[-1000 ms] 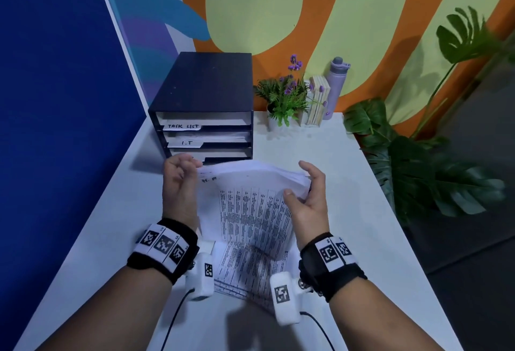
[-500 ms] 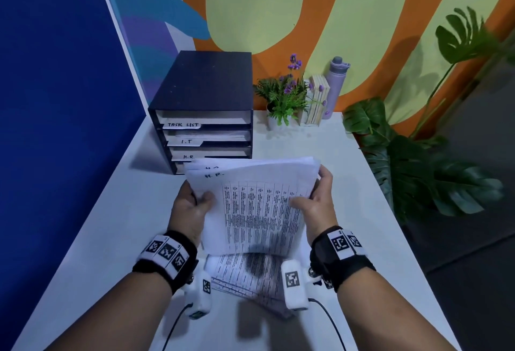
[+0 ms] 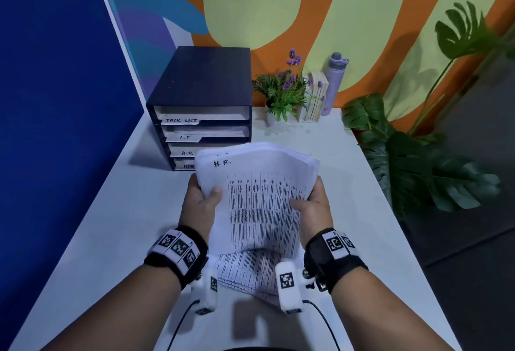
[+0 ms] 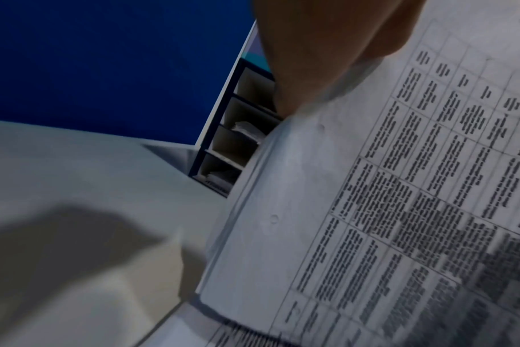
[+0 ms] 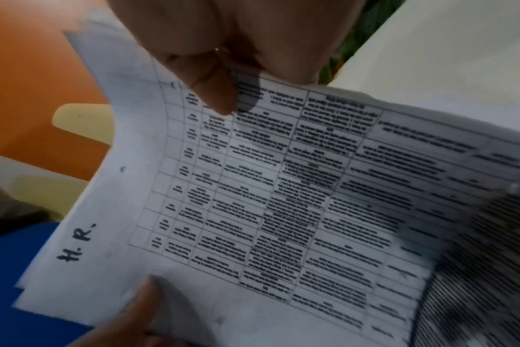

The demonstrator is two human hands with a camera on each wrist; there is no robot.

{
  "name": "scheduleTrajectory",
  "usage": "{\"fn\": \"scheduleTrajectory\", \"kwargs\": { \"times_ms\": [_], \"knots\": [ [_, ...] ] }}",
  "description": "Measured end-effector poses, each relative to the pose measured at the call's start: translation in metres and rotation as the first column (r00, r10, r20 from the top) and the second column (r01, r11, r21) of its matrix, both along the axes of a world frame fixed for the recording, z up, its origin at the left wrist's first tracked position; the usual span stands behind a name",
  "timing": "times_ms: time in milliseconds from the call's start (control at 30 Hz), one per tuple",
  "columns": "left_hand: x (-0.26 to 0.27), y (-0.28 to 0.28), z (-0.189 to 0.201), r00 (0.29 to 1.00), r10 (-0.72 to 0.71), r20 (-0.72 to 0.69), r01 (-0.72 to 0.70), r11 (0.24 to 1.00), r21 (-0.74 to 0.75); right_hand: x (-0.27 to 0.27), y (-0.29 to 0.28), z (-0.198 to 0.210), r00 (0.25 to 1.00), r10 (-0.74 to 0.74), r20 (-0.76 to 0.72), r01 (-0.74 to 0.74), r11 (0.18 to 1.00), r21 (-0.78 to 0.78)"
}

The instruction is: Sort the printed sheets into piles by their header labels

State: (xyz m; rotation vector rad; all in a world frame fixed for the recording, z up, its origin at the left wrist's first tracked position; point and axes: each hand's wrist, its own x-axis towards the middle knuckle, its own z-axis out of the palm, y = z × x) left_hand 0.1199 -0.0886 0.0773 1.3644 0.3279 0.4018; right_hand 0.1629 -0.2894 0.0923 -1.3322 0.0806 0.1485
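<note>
While both hands grip it, the paper stack (image 3: 259, 200) shows "H.R." on top.

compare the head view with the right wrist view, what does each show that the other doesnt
Only the head view shows the tray organizer labelled TASK LIST, I.T and H.R., the potted plant, the bottle, and more printed sheets lying on the table. Only the right wrist view shows a ring on the right hand. Both show the held stack, its top sheet headed H.R., and the left hand gripping it.
</note>
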Motion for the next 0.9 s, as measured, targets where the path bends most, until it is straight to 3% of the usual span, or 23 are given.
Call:
{"fn": "scheduleTrajectory", "kwargs": {
  "times_ms": [167, 367, 533, 600, 700, 767, 833, 900],
  "knots": [
    [0.003, 0.001, 0.013, 0.993, -0.019, 0.119, 0.027, 0.997, -0.068, 0.003, -0.002, 0.014, 0.989, -0.04, 0.145, 0.047, 0.998, -0.039],
    [-0.002, 0.01, 0.007, 0.992, 0.019, 0.122, -0.019, 1.0, -0.002, -0.004, -0.003, 0.025, 0.919, -0.058, 0.39, 0.077, 0.997, -0.033],
    [0.009, 0.011, 0.01, 0.995, 0.053, 0.081, -0.054, 0.999, 0.002, 0.005, 0.01, 0.023, 0.989, -0.117, 0.089, 0.097, 0.973, 0.209],
    [0.013, 0.006, 0.012, 0.996, 0.049, 0.069, -0.047, 0.999, -0.023, 0.006, 0.015, 0.026, 0.99, -0.098, 0.099, 0.075, 0.973, 0.218],
    [0.018, 0.003, 0.015, 0.996, 0.043, 0.074, -0.035, 0.994, -0.104, 0.006, 0.017, 0.027, 0.97, -0.057, 0.237, 0.04, 0.996, 0.076],
    [0.017, 0.006, 0.016, 0.993, 0.062, 0.099, -0.054, 0.996, -0.077, 0.008, 0.011, 0.026, 0.911, -0.02, 0.411, 0.084, 0.987, -0.14],
    [0.016, 0.006, 0.02, 0.989, 0.085, 0.124, -0.081, 0.996, -0.035, 0.016, 0.005, 0.021, 0.799, 0.092, 0.595, 0.18, 0.907, -0.381],
    [0.018, 0.006, 0.027, 0.979, 0.16, 0.127, -0.163, 0.986, 0.018, 0.022, 0.002, 0.018, 0.726, 0.194, 0.66, 0.22, 0.843, -0.491]
  ]
}}
